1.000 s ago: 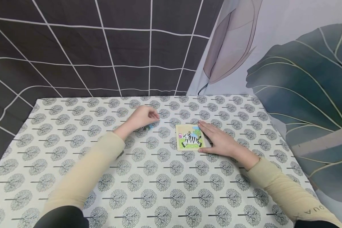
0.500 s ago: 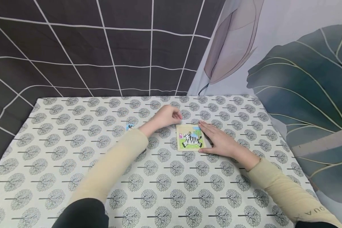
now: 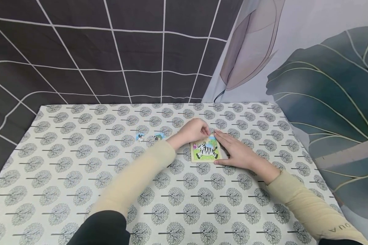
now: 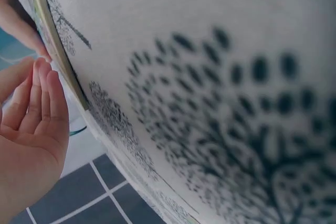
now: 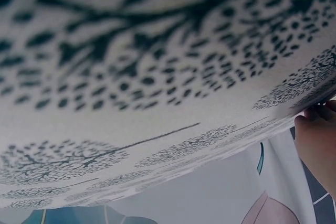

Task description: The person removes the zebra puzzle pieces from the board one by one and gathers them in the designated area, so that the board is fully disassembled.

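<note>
A small square zebra puzzle board (image 3: 206,151) lies flat on the tablecloth, with a bare beige patch at its upper left. My right hand (image 3: 237,150) rests along its right side, fingers straight at the upper corner and thumb at the lower one. At the top edge, my left hand (image 3: 194,131) has its fingertips drawn together; I cannot tell whether they hold a piece. In the left wrist view, that left hand (image 4: 34,129) is close beside the board's edge (image 4: 60,53), near the right hand's fingers (image 4: 21,27).
Two small blue-and-dark puzzle pieces lie left of the board: a zebra-patterned one (image 3: 140,137) and one (image 3: 158,137) by my left wrist. A white tree-print cloth (image 3: 159,194) covers the table. Behind it hangs a dark grid-patterned curtain (image 3: 141,51).
My left hand has moved right, from above the loose pieces to the board's top edge, uncovering both pieces. The right hand and the board have stayed in place.
</note>
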`<state>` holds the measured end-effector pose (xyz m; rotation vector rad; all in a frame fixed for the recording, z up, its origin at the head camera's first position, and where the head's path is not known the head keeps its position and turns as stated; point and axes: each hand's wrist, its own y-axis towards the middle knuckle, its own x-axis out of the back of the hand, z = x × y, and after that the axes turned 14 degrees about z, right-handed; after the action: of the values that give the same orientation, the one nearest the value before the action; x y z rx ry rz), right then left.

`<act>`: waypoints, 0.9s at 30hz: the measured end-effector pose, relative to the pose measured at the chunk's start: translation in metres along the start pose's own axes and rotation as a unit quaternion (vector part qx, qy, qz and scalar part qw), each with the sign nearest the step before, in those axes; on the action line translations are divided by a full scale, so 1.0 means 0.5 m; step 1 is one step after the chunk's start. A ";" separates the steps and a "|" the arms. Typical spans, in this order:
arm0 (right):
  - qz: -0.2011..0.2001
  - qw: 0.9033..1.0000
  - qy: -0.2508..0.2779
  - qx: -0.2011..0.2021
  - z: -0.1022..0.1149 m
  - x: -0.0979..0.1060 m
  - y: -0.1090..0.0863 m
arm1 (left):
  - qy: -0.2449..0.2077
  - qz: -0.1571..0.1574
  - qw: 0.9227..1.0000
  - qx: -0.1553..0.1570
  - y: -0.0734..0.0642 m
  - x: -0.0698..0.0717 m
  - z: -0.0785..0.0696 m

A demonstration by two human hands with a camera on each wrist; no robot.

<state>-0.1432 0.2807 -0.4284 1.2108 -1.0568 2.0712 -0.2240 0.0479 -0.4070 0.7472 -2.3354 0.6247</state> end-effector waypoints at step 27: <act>0.000 1.000 -0.002 0.003 -0.003 -0.001 0.002 | 0.065 -0.004 0.997 0.032 0.021 -0.025 -0.004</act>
<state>-0.1443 0.2812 -0.4297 1.2179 -1.0536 2.0743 -0.2219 0.0612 -0.4163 0.7232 -2.2021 0.7266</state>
